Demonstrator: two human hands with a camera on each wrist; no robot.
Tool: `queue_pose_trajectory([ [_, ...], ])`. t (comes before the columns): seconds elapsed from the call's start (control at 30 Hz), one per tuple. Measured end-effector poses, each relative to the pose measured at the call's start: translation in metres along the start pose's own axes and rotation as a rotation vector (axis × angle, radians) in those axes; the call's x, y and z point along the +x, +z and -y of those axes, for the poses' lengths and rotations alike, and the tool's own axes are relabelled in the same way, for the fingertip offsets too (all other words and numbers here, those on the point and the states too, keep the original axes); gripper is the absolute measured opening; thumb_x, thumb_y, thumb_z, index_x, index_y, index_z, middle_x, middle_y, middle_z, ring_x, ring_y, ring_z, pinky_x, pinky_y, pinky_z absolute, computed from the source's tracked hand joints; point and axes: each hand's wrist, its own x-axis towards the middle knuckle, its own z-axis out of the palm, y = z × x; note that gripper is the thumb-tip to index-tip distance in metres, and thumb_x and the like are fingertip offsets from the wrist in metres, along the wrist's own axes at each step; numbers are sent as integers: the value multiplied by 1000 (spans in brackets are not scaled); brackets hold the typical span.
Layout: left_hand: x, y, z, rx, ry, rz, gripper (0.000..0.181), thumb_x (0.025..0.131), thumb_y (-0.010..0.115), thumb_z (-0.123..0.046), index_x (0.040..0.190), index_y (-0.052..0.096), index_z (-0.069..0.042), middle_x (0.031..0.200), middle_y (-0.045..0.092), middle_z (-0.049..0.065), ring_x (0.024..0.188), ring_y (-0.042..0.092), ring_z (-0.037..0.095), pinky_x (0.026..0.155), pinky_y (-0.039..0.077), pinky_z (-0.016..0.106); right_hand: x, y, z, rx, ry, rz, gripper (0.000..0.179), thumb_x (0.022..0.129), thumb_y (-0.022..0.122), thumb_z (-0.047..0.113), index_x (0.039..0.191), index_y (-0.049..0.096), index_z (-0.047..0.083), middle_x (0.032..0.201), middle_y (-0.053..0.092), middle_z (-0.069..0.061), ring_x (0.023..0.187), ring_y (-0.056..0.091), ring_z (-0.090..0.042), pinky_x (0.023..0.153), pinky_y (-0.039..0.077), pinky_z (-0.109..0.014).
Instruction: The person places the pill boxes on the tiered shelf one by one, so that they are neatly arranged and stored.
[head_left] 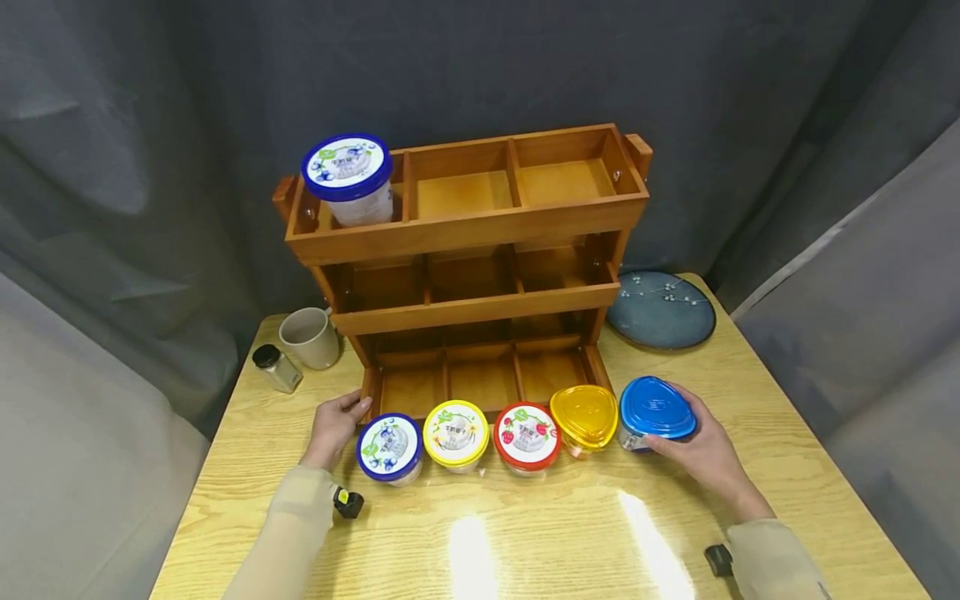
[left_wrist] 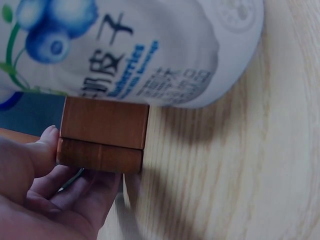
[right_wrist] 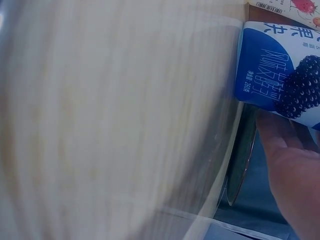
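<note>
My left hand [head_left: 333, 427] grips the front left corner of a three-tier wooden shelf [head_left: 465, 229]; in the left wrist view the thumb [left_wrist: 45, 145] lies against one side of the wooden end [left_wrist: 102, 137] and the fingers curl behind it. At the right, my right hand [head_left: 701, 454] holds a yogurt cup with a blue lid [head_left: 658, 407], its side printed with a blackberry [right_wrist: 302, 90]. Left of it stand a yellow-lidded cup [head_left: 585, 417], a red-rimmed tub [head_left: 527, 437], a yellow-rimmed tub [head_left: 456, 435] and a blue-rimmed blueberry tub [head_left: 390, 448], in a row before the shelf.
Another blueberry tub [head_left: 348, 171] stands in the top tier's left compartment. Left of the shelf are a beige mug [head_left: 311, 337] and a small black-capped jar [head_left: 277, 368]. A dark blue plate [head_left: 660, 310] lies behind the right hand. Grey curtains [head_left: 465, 67] surround the table [head_left: 555, 533].
</note>
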Motion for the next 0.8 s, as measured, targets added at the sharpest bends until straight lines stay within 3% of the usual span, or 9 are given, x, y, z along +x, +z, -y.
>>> queue_pose_trajectory([
  [0.5, -1, -1, -1, 12, 3, 3, 51, 102, 59, -23, 142, 48, 7, 139, 52, 26, 128, 50, 37, 106, 42, 47, -3, -8, 3, -59, -7, -24, 102, 84, 80, 41, 158, 18, 9, 152, 29, -33, 130, 32, -57, 98, 32, -75],
  [0.8, 0, -1, -2, 7, 6, 3, 51, 102, 59, -23, 142, 49, 6, 139, 53, 25, 128, 51, 36, 106, 42, 47, -5, -29, 19, -81, -25, -33, 101, 85, 79, 40, 158, 17, 6, 151, 29, -34, 129, 32, -59, 95, 34, -76],
])
